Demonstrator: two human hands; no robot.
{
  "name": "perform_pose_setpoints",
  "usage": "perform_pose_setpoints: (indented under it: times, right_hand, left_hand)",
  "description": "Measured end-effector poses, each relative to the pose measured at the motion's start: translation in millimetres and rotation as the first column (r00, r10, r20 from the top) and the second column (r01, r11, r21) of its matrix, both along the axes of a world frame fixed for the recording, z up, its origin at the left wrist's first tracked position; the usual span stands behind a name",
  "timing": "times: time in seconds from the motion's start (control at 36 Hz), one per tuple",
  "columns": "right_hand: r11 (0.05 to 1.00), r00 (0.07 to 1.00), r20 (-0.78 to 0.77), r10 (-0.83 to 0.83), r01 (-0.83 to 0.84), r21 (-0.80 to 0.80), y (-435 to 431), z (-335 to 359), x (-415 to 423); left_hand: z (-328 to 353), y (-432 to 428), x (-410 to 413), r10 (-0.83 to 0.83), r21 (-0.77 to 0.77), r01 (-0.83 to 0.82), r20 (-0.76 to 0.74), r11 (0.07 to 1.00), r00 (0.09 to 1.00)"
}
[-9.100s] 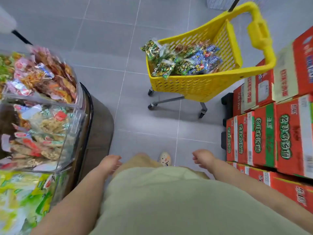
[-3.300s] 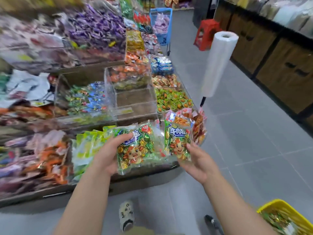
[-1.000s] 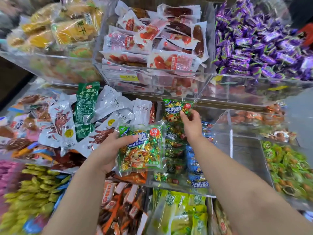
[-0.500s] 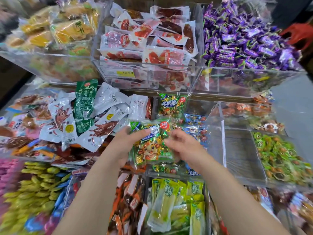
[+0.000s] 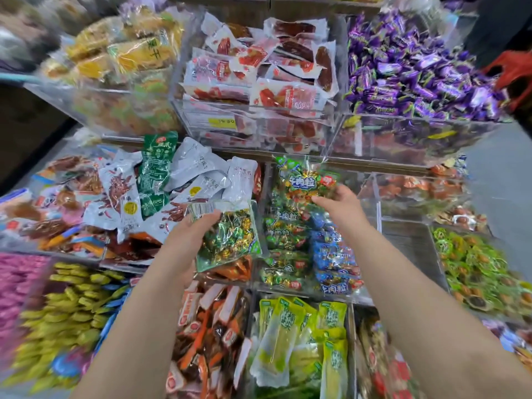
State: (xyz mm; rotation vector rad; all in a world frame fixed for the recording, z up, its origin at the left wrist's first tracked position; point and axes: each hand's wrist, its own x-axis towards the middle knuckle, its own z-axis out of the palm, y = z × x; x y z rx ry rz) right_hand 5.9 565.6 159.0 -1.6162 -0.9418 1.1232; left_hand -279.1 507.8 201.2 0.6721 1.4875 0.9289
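Restocking note: right hand (image 5: 339, 201) is pinching a label-up candy packet (image 5: 305, 180) upright at the clear bin (image 5: 377, 208) back edge, probably for display, while left hand (image 5: 187, 240) is gripping a second packet (image 5: 230, 237), barcode up, beside the bin's left edge, waiting its turn.

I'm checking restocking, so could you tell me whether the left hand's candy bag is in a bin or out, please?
Out: the left hand grips the candy bag, raised over the bins.
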Motion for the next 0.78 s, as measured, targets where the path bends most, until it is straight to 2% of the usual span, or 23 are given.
perform_pose_setpoints:
  times: [0.19, 0.28, 0.33, 0.47, 0.61, 0.67, 0.72, 0.78]
  right_hand:
    - [0.994, 0.994, 0.055, 0.095, -0.092, -0.057, 47.1, -28.8, -10.7]
    - [0.988, 0.974, 0.19, 0.124, -0.103, -0.119, 48.7, -43.5, -7.1]
    - [0.988, 0.958, 0.266, 0.108, -0.075, -0.133, 45.9, -50.4, -6.1]
    - [0.993, 0.955, 0.289, 0.071, -0.041, -0.111, 42.3, -52.8, -3.6]
    - [0.991, 0.973, 0.227, 0.049, -0.018, -0.133, 31.9, -39.4, 2.4]
    - [0.993, 0.983, 0.178, -0.04, 0.06, -0.104, 21.2, -30.0, 6.7]
    - [0.979, 0.979, 0.077, -0.19, 0.195, -0.063, 3.8, -20.4, 9.3]
    - [0.968, 0.963, -0.136, -0.232, 0.215, -0.128, -16.0, -12.9, 5.6]
  left_hand:
    - [-1.2, 6.1, -6.5, -0.035, -0.056, 0.035, 0.006, 0.998, 0.999]
    - [-5.3, 10.0, -6.6, -0.039, -0.06, 0.039, 0.002, 0.997, 0.999]
    - [-5.1, 12.7, -5.3, -0.033, -0.059, 0.033, 0.003, 0.998, 0.999]
    - [-5.0, 18.5, 0.1, -0.091, -0.036, 0.092, 0.033, 0.995, 0.995]
    - [-6.0, 17.7, 6.2, -0.12, -0.063, 0.125, 0.078, 0.99, 0.99]
    - [-4.0, 16.4, 10.5, -0.128, -0.06, 0.135, 0.104, 0.989, 0.986]
    - [-1.4, 14.2, 15.8, -0.143, -0.037, 0.149, 0.127, 0.988, 0.982]
    - [0.1, 12.6, 22.0, -0.184, 0.0, 0.187, 0.165, 0.982, 0.969]
